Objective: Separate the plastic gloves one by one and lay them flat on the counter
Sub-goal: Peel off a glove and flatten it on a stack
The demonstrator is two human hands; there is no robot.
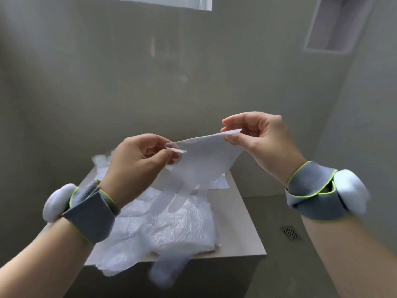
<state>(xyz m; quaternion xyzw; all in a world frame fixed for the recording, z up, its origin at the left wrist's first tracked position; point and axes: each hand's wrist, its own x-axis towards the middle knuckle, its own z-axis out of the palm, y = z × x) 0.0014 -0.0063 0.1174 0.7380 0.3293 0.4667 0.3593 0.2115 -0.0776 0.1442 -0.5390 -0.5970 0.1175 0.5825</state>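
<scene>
A thin clear plastic glove [202, 162] hangs in the air above the counter, cuff up and fingers down. My left hand [137, 160] pinches the cuff's left corner. My right hand [257, 136] pinches the right corner, held a little higher, so the cuff edge is stretched between them. Below lies a heap of several more clear gloves [171, 229], spread over the beige counter [242, 214]. One glove's fingers [165, 274] droop over the counter's front edge. Both wrists wear grey bands with white pods.
The counter is a narrow block against grey tiled walls. To its right the floor drops away, with a round drain [290, 232]. A recessed wall niche [335, 24] sits at the upper right and a window [171, 1] at the top.
</scene>
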